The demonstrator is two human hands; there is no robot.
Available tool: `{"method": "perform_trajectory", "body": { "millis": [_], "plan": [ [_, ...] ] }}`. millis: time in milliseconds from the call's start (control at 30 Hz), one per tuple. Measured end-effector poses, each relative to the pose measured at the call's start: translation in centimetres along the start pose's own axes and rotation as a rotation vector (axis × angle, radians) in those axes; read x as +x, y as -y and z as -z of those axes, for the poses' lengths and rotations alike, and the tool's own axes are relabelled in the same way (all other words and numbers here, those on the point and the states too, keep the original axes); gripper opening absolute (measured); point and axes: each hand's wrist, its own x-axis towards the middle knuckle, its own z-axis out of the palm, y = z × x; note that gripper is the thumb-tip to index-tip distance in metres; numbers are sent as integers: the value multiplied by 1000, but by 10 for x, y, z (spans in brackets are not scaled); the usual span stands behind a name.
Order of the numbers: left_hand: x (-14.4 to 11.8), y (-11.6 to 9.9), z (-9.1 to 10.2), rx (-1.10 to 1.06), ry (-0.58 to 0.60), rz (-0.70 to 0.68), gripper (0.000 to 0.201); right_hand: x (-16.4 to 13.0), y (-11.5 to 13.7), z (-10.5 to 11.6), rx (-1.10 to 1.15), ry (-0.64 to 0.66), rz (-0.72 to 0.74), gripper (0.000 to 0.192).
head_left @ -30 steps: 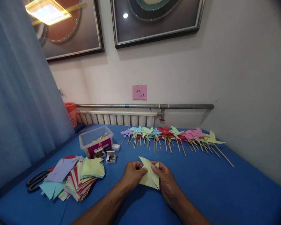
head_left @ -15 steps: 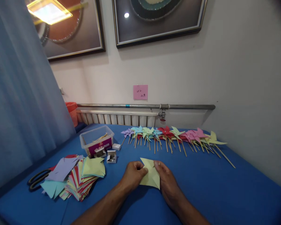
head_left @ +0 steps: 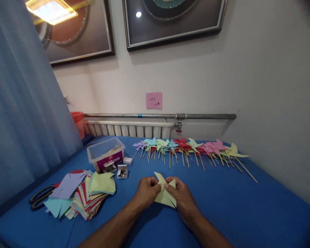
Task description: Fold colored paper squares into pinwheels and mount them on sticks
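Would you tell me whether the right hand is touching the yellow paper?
Touching. The head view shows the right hand with its fingertips pinching the yellow paper at its middle, opposite the left hand.

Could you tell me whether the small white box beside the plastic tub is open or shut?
Open: the small white box shows its flap raised and small metallic pieces inside.

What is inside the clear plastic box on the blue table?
Inside the clear plastic box, thin wooden sticks show above the rim. A purple label covers the front wall, so the bottom is hidden.
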Motion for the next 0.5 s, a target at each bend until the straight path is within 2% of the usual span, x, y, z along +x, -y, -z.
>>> {"method": "perform_trajectory", "body": {
  "millis": [300,500],
  "plan": [
    [-3,-4,0,-15,-2,11,24,-1,1,-1,-18,0,14,49],
    [-4,-5,1,44,-31,-7,22,-8,10,-2,-39,84,47,44]
  ]
}}
